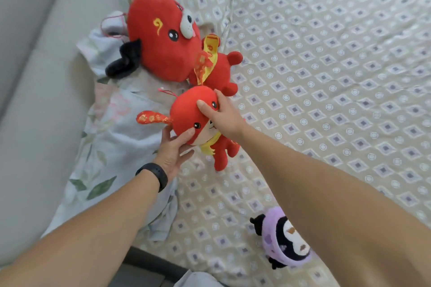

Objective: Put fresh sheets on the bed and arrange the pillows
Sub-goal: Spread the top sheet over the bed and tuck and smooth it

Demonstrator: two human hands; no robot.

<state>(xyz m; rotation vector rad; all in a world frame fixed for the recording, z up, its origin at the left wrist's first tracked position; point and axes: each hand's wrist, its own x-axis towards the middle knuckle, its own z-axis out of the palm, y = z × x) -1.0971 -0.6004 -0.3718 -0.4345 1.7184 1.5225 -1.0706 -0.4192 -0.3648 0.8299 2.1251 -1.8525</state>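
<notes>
Both hands [172, 149] grip red plush [191, 116]

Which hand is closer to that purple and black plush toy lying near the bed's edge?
Left, narrowly. The left hand and right hand both hold the small red plush, far above the purple and black plush toy.

Patterned sheet spread on the bed, floral pillow along its left side

The beige sheet [326, 77], printed with purple-grey diamonds and white rings, covers the bed with light creases and a raised fold running from the far edge toward the middle. The pale blue floral pillow [109, 147] lies flat and rumpled at the left, against the grey headboard, its near corner bunched up.
</notes>
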